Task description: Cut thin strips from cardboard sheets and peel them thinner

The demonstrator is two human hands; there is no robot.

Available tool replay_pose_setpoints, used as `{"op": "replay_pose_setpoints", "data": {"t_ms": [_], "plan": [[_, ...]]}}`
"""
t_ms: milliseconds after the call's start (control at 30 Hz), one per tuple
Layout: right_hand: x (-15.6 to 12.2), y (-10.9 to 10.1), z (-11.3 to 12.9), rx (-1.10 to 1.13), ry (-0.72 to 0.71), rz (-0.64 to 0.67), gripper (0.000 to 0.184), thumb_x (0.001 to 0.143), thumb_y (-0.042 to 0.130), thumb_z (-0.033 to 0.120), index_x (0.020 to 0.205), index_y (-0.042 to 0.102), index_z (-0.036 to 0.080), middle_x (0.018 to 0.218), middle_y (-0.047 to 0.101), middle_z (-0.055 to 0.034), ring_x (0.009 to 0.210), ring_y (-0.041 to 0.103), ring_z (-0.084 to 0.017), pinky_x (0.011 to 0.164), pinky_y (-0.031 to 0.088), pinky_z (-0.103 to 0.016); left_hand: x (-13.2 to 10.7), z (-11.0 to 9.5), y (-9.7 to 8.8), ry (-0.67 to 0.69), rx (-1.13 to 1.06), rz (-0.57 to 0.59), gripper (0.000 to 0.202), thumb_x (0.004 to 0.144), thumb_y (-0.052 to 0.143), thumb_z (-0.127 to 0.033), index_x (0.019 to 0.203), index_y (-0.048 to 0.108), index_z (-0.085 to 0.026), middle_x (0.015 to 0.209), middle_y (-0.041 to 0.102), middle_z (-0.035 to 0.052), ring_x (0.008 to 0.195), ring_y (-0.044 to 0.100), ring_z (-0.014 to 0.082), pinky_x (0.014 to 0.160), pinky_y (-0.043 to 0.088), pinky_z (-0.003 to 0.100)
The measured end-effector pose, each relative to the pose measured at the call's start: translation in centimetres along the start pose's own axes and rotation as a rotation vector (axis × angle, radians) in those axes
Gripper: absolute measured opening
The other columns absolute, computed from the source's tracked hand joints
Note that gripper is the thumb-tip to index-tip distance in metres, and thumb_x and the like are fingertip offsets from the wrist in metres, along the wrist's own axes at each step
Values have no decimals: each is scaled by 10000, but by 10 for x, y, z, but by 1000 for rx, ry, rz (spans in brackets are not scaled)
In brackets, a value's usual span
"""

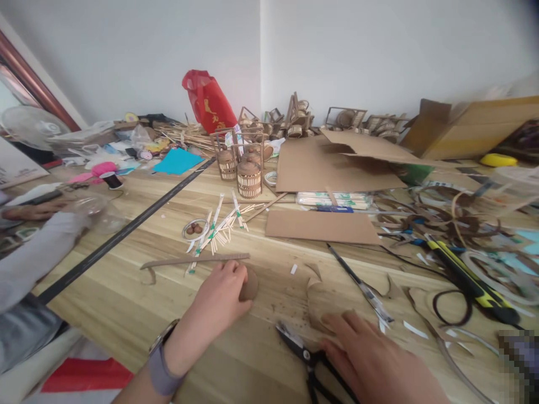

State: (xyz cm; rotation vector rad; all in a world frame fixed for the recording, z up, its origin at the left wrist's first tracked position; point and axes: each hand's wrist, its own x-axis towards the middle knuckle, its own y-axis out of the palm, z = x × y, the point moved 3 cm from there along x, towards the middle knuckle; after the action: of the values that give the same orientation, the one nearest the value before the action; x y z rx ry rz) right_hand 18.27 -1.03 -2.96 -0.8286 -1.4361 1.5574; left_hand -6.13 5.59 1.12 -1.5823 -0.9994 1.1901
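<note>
My left hand (221,300) is closed around a small round brown cardboard piece (250,285) and presses it on the wooden table (126,303). My right hand (370,356) lies flat with fingers stretched out over a curved cardboard scrap (318,306), just right of black scissors (305,353). A long thin cardboard strip (196,261) lies just beyond my left hand. Loose chopsticks (219,227) in paper sleeves are scattered farther back.
A silver-and-black utility knife (360,286) and a yellow-black cutter (467,278) lie right. Flat cardboard sheets (322,225), small round slatted baskets (249,178) and a red bag (208,101) sit behind. A long black ruler (126,230) runs diagonally. Another person's sleeve (33,252) is at left.
</note>
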Motion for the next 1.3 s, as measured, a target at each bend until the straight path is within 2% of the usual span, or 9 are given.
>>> {"op": "replay_pose_setpoints", "data": {"t_ms": [200,267,400,533,667,867,1033,1133,1300], "plan": [[17,1,-5,-112,79,98,233,859,564,22,851,674,228,864,711,-39,728,750,-215,522,510,-261,4,-3,7,13,-38,-35,478,779,674,-164,1256,654,-144,1256,631,152,1159,580,365,1022,458,463],[20,-3,-2,-123,80,119,260,833,561,-21,817,668,216,846,717,-37,740,752,-211,514,476,-251,5,-4,11,26,-35,-35,569,808,646,-182,1377,610,-183,1323,606,155,1191,568,374,1041,448,484],[19,-18,4,-130,112,107,253,833,589,-24,828,658,219,845,714,-27,778,744,-210,552,459,-259,8,-4,14,41,21,-24,572,839,595,-188,1410,605,-190,1368,588,166,1227,560,380,1048,451,486],[8,-31,-5,-137,114,-24,166,909,589,73,893,638,232,853,684,-17,713,708,-195,560,454,-271,10,-3,15,51,69,-29,573,841,581,-203,1413,602,-171,1355,608,164,1204,580,368,1045,461,479],[-7,-44,-34,-111,180,-200,167,959,514,124,912,631,233,860,676,-28,696,701,-188,600,489,-277,9,-2,17,48,83,-32,573,850,571,-222,1420,597,-173,1368,605,156,1214,579,365,1040,471,466],[-17,-55,-81,-87,591,44,155,961,523,164,951,677,170,903,715,-109,768,734,-240,659,505,-310,8,-3,17,54,69,-47,561,848,575,-203,1406,608,-158,1364,605,169,1229,574,372,1040,472,480],[-2,-54,-89,-102,688,74,277,1007,509,304,1176,647,135,1021,729,-196,854,734,-294,663,480,-336,10,-3,18,64,62,-68,552,833,571,-207,1382,625,-181,1335,624,157,1203,587,364,1018,482,480],[14,-51,-86,-86,743,137,339,1013,516,371,1205,634,119,1015,735,-202,906,739,-314,663,475,-338,9,-2,19,73,81,-64,559,845,560,-209,1401,610,-170,1334,622,160,1198,590,371,1018,481,485],[35,-50,-92,-47,800,195,281,1011,571,374,1146,652,142,1061,725,-91,911,714,-220,791,562,-389,8,-3,19,76,99,-47,573,864,548,-213,1433,579,-148,1359,606,169,1219,579,374,1033,476,480]]}}
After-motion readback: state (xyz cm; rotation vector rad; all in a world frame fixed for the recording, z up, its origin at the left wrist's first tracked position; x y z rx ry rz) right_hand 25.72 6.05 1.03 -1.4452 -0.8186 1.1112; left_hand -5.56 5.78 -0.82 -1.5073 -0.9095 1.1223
